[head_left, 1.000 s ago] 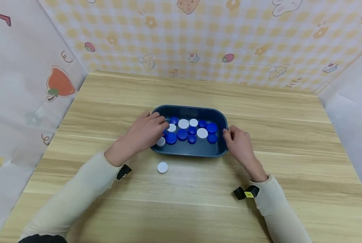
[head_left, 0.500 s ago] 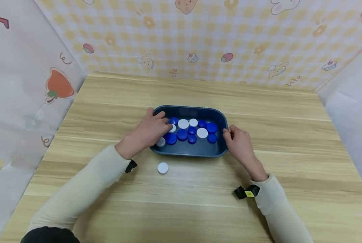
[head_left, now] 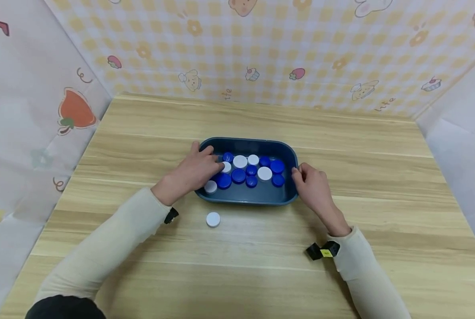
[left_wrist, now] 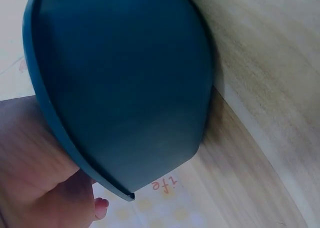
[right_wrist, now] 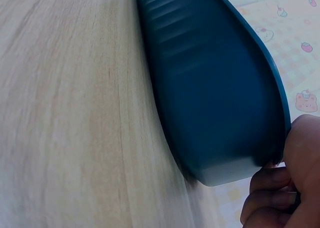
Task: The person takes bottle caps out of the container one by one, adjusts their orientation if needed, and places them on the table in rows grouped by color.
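Note:
A dark blue oval-cornered tray (head_left: 245,197) holds several blue and white bottle caps in its middle. At its left end my left hand (head_left: 191,170) reaches over the rim, fingers spread, with one fingertip at a white bottle cap (head_left: 226,167). My thumb is hidden beneath the hand. A blue bottle cap (head_left: 223,180) and another white bottle cap (head_left: 210,187) lie just below those fingers. On the opposite side my right hand (head_left: 313,186) pinches the tray's right rim between thumb and curled fingers. The right wrist view shows the tray's outer wall (right_wrist: 215,87) beside that grip.
One loose white bottle cap (head_left: 213,219) lies on the wooden table (head_left: 237,274) in front of the tray. A patterned yellow checked sheet (head_left: 261,53) rises behind the table, and pale sheets stand at both sides.
Over the last second my left hand has shifted slightly right and its fingers have spread apart over the tray's left end. My right hand stays on the right rim.

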### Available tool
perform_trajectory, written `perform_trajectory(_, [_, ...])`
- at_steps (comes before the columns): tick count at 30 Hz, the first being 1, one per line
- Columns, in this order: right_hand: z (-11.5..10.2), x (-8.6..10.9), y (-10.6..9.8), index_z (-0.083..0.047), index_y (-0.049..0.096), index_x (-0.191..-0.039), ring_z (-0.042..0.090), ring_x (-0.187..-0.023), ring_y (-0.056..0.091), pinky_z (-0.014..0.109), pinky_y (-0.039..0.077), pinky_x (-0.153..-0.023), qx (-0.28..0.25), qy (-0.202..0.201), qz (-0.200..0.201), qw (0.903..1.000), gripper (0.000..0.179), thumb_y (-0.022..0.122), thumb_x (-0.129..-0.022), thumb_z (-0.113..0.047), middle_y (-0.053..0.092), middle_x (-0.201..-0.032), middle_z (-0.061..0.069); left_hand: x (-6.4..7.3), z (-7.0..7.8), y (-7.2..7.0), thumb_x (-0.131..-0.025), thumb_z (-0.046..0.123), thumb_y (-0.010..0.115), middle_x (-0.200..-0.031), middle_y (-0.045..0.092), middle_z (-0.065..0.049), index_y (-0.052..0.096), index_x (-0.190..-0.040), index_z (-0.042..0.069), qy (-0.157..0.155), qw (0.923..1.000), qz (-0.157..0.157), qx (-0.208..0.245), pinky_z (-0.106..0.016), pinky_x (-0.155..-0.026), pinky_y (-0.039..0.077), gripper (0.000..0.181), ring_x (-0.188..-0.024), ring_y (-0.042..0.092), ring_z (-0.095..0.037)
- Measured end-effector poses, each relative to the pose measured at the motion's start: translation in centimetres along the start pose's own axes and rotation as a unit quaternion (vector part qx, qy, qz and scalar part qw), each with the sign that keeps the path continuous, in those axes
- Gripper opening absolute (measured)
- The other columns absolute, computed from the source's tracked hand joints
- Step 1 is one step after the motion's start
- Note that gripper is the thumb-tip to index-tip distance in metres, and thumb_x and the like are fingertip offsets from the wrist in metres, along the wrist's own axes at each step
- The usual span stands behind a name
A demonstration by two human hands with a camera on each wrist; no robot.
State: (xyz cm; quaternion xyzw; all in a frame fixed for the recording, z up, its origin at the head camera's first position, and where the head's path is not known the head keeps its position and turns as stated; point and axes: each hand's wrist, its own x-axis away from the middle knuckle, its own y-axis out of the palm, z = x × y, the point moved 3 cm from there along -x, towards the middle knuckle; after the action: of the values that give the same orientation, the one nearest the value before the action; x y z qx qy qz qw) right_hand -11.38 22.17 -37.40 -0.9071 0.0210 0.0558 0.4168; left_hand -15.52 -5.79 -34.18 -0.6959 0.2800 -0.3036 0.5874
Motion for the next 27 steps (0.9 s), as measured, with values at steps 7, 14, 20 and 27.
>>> perform_trajectory(7, [0.1,0.0,0.1,-0.008,0.046,-0.068,0.019,-0.049,0.04,0.028,0.03,-0.043,-0.002,-0.003,0.005,1.0,0.033,0.049,-0.099,-0.02,0.039,-0.055,0.001,-0.1,-0.2,0.1,-0.091,0.007,0.064,-0.097,0.069,-0.009,0.072,-0.107,0.013,-0.001,1.0,0.001,0.001,-0.043,-0.071,0.028,0.018,-0.083,0.044,-0.027])
perform_trajectory(14, [0.0,0.0,0.1,-0.008,0.046,-0.068,0.019,-0.049,0.04,0.028,0.03,-0.043,-0.003,-0.002,0.004,1.0,0.032,0.05,-0.098,-0.02,0.038,-0.054,0.001,0.4,0.0,-0.7,-0.093,0.007,0.061,-0.088,0.067,-0.009,0.072,-0.104,0.01,-0.009,0.9998,0.016,-0.012,-0.041,-0.07,0.027,0.015,-0.081,0.043,-0.027])
perform_trajectory(20, [-0.1,0.0,0.1,-0.008,0.047,-0.068,0.019,-0.049,0.04,0.028,0.029,-0.043,0.001,0.0,0.006,1.0,0.032,0.05,-0.098,-0.02,0.038,-0.055,0.001,1.8,0.5,-2.4,-0.087,0.01,0.068,-0.084,0.064,-0.01,0.07,-0.099,0.007,-0.003,0.9966,0.08,-0.018,-0.041,-0.068,0.026,0.013,-0.08,0.043,-0.028])
perform_trajectory(27, [0.1,0.0,0.2,-0.008,0.047,-0.068,0.019,-0.049,0.04,0.028,0.029,-0.043,0.002,-0.005,0.009,0.9999,0.032,0.049,-0.098,-0.02,0.038,-0.055,0.001,3.6,0.8,-3.3,-0.083,0.021,0.074,-0.095,0.063,-0.008,0.069,-0.109,0.01,0.009,0.9908,0.13,0.036,-0.041,-0.069,0.027,0.029,-0.087,0.045,-0.026])
